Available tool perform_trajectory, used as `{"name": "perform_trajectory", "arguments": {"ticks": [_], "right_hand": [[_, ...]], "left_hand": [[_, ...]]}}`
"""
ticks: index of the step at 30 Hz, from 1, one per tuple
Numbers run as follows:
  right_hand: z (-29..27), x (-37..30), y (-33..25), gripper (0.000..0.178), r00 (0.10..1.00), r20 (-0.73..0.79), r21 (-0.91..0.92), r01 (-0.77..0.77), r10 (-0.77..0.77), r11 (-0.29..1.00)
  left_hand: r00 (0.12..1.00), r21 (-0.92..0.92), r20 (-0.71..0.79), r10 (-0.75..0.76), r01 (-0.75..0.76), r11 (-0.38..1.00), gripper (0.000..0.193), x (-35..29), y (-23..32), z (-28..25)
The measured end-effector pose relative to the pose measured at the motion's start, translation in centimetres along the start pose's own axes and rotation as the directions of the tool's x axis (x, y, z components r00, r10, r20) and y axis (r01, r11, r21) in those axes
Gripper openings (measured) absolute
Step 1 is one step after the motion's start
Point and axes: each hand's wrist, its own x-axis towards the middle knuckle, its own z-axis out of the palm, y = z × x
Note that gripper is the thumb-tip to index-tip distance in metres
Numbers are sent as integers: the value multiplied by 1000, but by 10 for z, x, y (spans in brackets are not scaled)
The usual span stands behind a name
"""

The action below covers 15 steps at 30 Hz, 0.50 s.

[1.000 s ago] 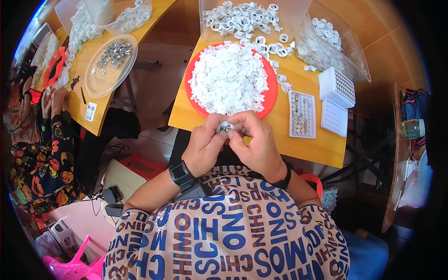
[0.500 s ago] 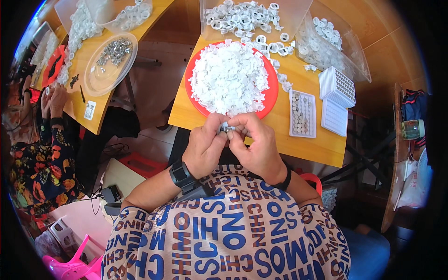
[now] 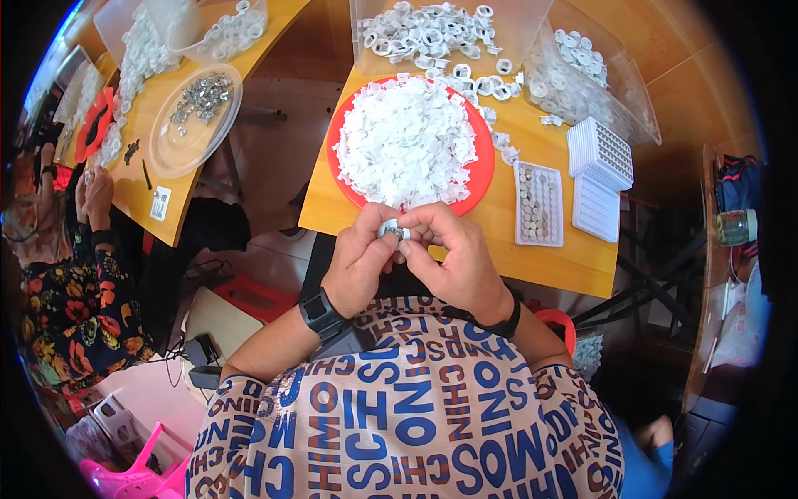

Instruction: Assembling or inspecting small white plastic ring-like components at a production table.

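Between my two hands, just off the near edge of the red plate, is a small white ring-shaped plastic part (image 3: 394, 230) with a bit of metal showing in it. My left hand (image 3: 359, 259) pinches it from the left with thumb and forefinger. From the right, my right hand (image 3: 449, 249) has thumb and fingertips closed on its other side. The fingers cover much of the part. Right beyond them, small white plastic pieces (image 3: 406, 137) are heaped on the red round plate (image 3: 485, 170).
A tray (image 3: 539, 239) of small round metal discs lies to the right, beside stacked white trays (image 3: 600, 154). Clear bins (image 3: 598, 104) of white rings stand at the back. At the left, a co-worker's hands (image 3: 96, 195) work at another table with a clear lid (image 3: 170, 150) of metal pieces.
The white ring part has turned in my fingers and now shows more of its round side. Both hands stay in nearly the same place.
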Motion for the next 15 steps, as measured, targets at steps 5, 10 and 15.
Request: {"name": "perform_trajectory", "arguments": {"ticks": [5,10,15], "right_hand": [[-1,-1,-1,20,999,8,18,-48,47,999],[-1,0,4,15,992,-8,89,-125,126,988],[-2,1,1,11,985,-13,139,-167,170,976]], "left_hand": [[1000,-135,27,-13,16,991,25,0,-4,-1],[996,-121,71,-62,70,990,33,-1,-1,-4],[991,-172,96,-98,114,979,38,1,1,-5]]}}
